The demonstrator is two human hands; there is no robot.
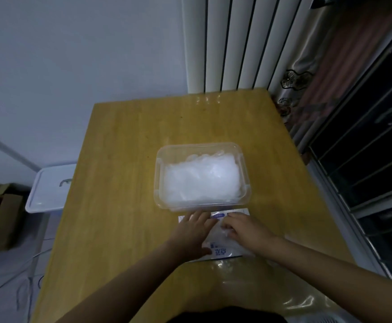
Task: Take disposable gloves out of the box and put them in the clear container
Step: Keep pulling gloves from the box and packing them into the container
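Far left of the grip, off the task: brown cardboard carton (1, 220) on the floor, then a white lidded plastic bin (50, 187) against the edge of the yellow wooden table (120, 183).

Left hand (194, 231): grip open, fingers straight, palm flat on the left part of the flat white-and-blue cardboard glove box (218, 251). Likely reason: it pins the light box so it doesn't lift or slide when gloves are pulled.

Box lies flat on the table under both hands at the near edge, opening facing up, so it can be reached from above.

Thin white glove wad (216, 234) shows at the opening, between the two hands, touching the right fingertips.

Right hand (244, 229): grip closed, fingers curled down onto the wad; looks like a pinch to draw it out. The exact thumb contact is hidden.

Clear rectangular plastic container (157, 173) sits just beyond the grip, near wall touching or just beside the box's far edge, lid off. Judged: it is placed close so each transfer is a short forward lift.

Translucent white disposable gloves (202, 180) already fill most of the container, heaped toward its right side. The task looks well along, with more still in the box.

Far right and beyond the grip: white ribbed radiator (225, 43) behind the table.
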